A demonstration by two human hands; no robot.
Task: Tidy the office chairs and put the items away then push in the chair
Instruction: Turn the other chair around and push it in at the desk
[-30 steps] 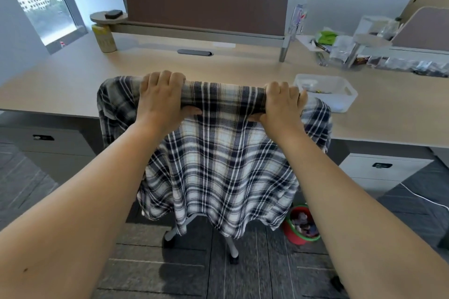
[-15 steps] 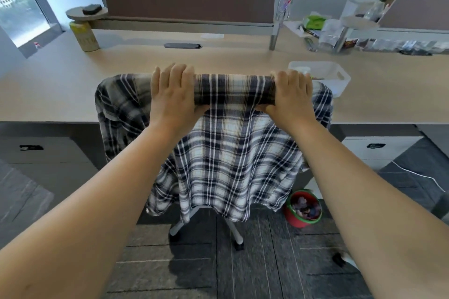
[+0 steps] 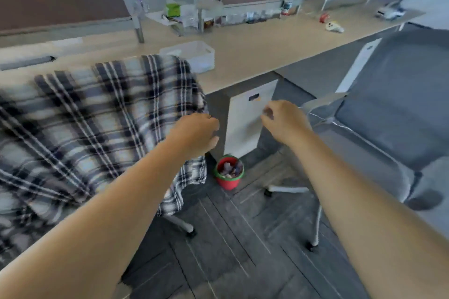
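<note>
Head view: left hand (image 3: 194, 132) and right hand (image 3: 283, 120) loosely curled, empty, beside plaid-draped chair (image 3: 102, 119); no legible writing.

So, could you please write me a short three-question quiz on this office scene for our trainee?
1. True or false: the plaid shirt lies flat on the desk.
2. Which thing stands on the floor beside the white drawer unit? A) a red bucket with a green rim B) a blue crate C) a cardboard box
3. Fill in: the left hand and right hand are both ____ of any object.

Key
1. False: it hangs over a chair back.
2. A, the red bucket.
3. Empty.
</note>
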